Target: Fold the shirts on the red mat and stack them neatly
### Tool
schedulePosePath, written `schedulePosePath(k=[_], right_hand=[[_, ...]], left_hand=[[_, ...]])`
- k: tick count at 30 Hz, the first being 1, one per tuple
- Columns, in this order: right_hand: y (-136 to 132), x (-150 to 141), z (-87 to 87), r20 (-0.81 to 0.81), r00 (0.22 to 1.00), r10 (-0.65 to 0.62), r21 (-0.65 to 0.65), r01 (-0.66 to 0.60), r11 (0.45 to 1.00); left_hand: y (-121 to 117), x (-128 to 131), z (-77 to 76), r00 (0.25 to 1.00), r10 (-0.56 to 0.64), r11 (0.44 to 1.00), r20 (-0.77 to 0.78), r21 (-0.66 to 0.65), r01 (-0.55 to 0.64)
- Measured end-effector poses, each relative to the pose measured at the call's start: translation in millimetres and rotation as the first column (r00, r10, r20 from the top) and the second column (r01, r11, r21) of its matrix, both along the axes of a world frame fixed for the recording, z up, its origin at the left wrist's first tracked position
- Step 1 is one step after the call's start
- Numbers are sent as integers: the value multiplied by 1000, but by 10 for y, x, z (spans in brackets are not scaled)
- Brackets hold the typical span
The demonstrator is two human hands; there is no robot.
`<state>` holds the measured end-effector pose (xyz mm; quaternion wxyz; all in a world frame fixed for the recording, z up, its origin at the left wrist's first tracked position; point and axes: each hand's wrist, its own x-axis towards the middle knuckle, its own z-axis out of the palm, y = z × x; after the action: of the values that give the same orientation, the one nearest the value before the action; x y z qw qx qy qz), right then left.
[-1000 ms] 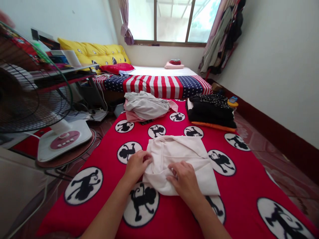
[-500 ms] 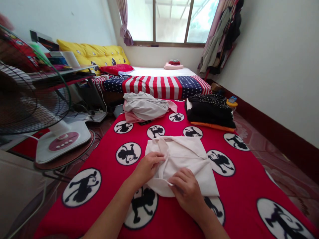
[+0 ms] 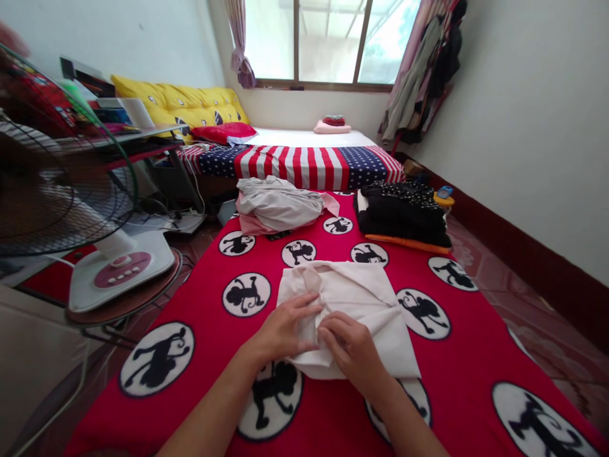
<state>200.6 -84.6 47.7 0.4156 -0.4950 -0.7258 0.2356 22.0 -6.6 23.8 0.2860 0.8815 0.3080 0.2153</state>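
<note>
White garment (image 3: 368,301) lies part-folded on red cover (image 3: 457,381), under both hands. We judge it light, soft, limp, not fragile, quick to crease; best hold: pinch at inner fold edge. Left hand (image 3: 288,327): fingers spread over flap. Right hand (image 3: 353,350): fingers bunched, apparently pinching fold. Versus second ago, we see left hand farther inward, nearer right.

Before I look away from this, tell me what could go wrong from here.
The white garment could pick up creases: it is already wrinkled, with the left hand spread on it and the right hand bunching the cloth close by. The dark clothes pile might slide off if knocked, since it sits at the right edge of the red blanket.
</note>
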Motion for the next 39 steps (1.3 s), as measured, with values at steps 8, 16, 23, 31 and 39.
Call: schedulePosePath(k=[8,16,23,31,39], right_hand=[[6,-38,-115,350,936,-45,55,27,998],[-14,33,-271,370,919,-138,54,127,990],[-12,23,-301,316,937,-147,83,127,988],[-22,5,-291,256,951,-172,68,159,985],[661,175,14,11,947,-322,-45,322,946]], left_hand=[[-30,20,57,999,-16,1000,37,-9,17],[324,204,121,894,407,914,186,-87,-397],[476,503,19,813,532,844,236,-227,-486],[262,621,-128,927,295,950,233,32,-311],[218,638,-169,959,270,949,90,146,-281]])
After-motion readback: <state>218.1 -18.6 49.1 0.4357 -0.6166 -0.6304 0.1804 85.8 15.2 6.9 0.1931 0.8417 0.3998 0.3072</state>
